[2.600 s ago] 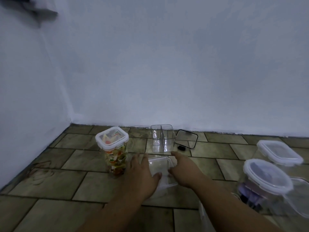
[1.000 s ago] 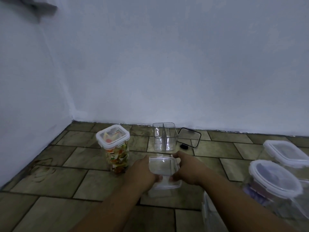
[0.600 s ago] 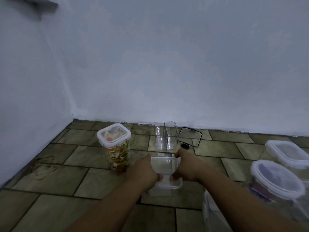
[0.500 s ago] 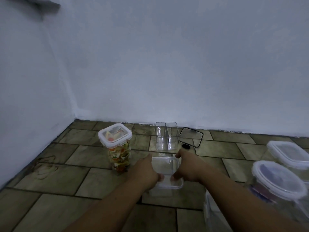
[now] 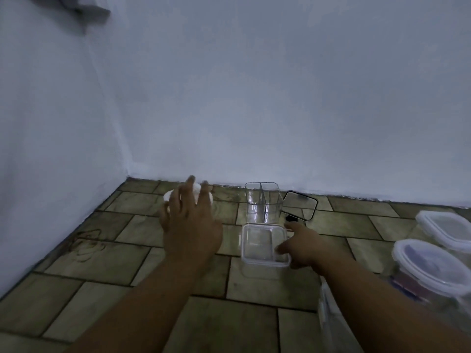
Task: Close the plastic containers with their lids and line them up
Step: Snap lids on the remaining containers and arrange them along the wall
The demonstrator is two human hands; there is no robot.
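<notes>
A low, clear square container (image 5: 262, 244) with its clear lid on stands on the tiled floor at the centre. My right hand (image 5: 305, 247) grips its right side, thumb on the lid's edge. My left hand (image 5: 190, 230) hovers open with fingers spread in front of the tall food-filled jar, of which only bits of the white lid (image 5: 167, 196) show. Behind the square container stands an open, clear divided container (image 5: 261, 200). Its black-rimmed lid (image 5: 299, 205) leans beside it on the right.
Two containers closed with white-rimmed lids stand at the right edge, one farther back (image 5: 446, 228) and one nearer (image 5: 430, 266). A blurred clear plastic piece (image 5: 328, 314) lies under my right forearm. Walls close the space behind and on the left.
My left hand has let go of the square container and moved up and left, over the tall jar. My right hand stays on the container's right side.
</notes>
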